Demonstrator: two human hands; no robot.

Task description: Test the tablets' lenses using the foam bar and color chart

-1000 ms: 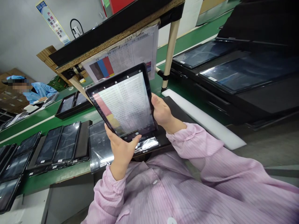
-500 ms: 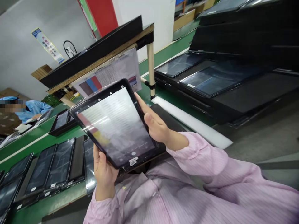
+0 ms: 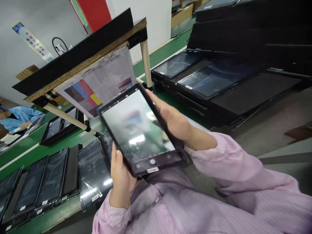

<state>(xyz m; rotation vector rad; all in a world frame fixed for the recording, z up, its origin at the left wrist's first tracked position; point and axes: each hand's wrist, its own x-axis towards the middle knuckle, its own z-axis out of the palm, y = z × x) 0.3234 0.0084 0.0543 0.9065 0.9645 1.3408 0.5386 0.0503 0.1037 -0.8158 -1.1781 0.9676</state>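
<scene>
I hold a black tablet (image 3: 138, 130) in both hands, screen up and lit with a blurred camera picture. My left hand (image 3: 120, 177) grips its lower left edge, fingers wrapped underneath. My right hand (image 3: 176, 122) clasps the right edge, palm against the side and fingers curled behind. The tablet tilts toward me above my lap and pink sleeves. Behind it a printed sheet with colour blocks (image 3: 97, 86) hangs from a shelf.
Several wrapped tablets (image 3: 48, 177) lie in a row on the green belt (image 3: 56, 214) at left. Black trays with screens (image 3: 207, 81) are stacked at right. A shelf leg (image 3: 146, 65) stands behind. A person in blue (image 3: 17, 117) works far left.
The tablet has come down and tilted flatter, away from the colour sheet. Its screen went from showing the chart to a blur. My left hand shifted from the bottom edge to the lower left side.
</scene>
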